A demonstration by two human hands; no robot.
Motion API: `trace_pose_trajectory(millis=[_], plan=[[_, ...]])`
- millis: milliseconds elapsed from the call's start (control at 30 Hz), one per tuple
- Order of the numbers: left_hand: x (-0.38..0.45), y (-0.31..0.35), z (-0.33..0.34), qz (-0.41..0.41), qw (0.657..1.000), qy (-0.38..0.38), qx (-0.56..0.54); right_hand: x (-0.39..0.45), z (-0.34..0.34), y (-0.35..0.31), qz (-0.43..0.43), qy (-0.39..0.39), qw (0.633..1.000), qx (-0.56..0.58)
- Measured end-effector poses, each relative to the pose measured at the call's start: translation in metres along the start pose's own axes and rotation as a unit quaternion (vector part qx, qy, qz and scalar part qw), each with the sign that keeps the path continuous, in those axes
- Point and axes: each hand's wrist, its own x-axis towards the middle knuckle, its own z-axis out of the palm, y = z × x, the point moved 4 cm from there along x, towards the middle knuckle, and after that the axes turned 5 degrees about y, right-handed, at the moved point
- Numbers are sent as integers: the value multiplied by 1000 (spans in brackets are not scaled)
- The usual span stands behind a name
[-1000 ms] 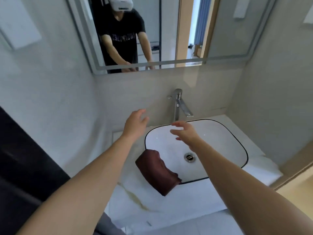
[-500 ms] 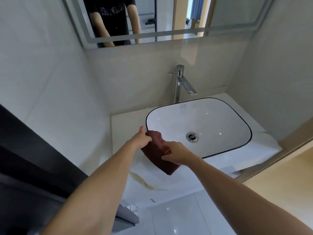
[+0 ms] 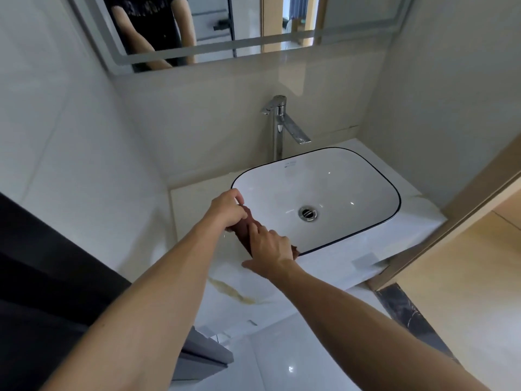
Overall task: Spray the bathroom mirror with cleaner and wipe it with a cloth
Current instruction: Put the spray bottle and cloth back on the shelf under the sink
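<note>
Mirror (image 3: 253, 21) above waits unsprayed; no cleaner shows. Counter (image 3: 197, 210) and sink (image 3: 366, 176) rim carry the cloth (image 3: 244, 229), which both hands reached a moment ago: left hand (image 3: 227, 211) grip closed round it, right hand (image 3: 270, 251) pinching it.

Cloth (image 3: 244, 231) dark maroon; basin (image 3: 338, 176) white, black rim; countertop (image 3: 225, 289) white marble, tan vein; faucet (image 3: 279, 128) chrome.

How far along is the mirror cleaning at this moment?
Nothing on the mirror looks done: no spray or wipe marks show on the part in view. In hand: both the left hand and right hand grip the dark red cloth at the sink's front-left rim. Left: spraying and wiping. No cleaner bottle is visible.
</note>
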Motion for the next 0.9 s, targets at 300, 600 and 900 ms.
trace_pose_trajectory(millis=[300, 600, 900], plan=[[-9, 44, -14, 163, 985, 26, 40, 28, -78, 60, 42, 44, 991, 118], [-53, 173, -2, 396, 889, 15, 230, -1, -199, 146, 29, 128, 990, 44], [-91, 246, 43, 437, 852, -32, 287, -71, -251, 223, 32, 135, 990, -19]])
